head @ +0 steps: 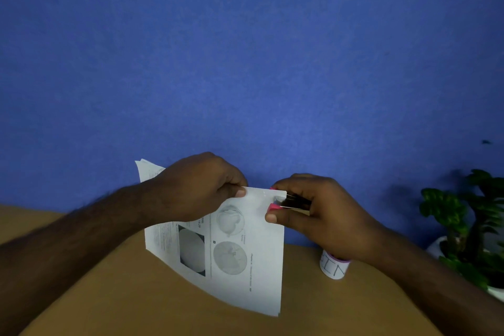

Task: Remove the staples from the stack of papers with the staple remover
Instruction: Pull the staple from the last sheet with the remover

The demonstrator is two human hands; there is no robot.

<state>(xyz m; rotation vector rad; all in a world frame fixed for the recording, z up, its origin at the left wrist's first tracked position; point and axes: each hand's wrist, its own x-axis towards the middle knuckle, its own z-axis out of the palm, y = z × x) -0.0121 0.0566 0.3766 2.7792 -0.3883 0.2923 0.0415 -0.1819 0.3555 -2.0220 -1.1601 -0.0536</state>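
Observation:
A stack of printed papers [245, 262] with round grey figures is held up off the brown table [136, 294]. My left hand [196, 185] pinches the stack's top edge, thumb in front. My right hand [316, 213] squeezes a pink staple remover [275, 206] whose metal jaws bite the paper's top right corner. No staple can be made out under the jaws. The back sheets of the stack fan out behind my left wrist.
A small white cylinder [335, 267] with dark lettering and a purple rim stands on the table under my right wrist. A green potted plant [469, 226] sits at the far right. A blue wall [245, 63] rises right behind the table.

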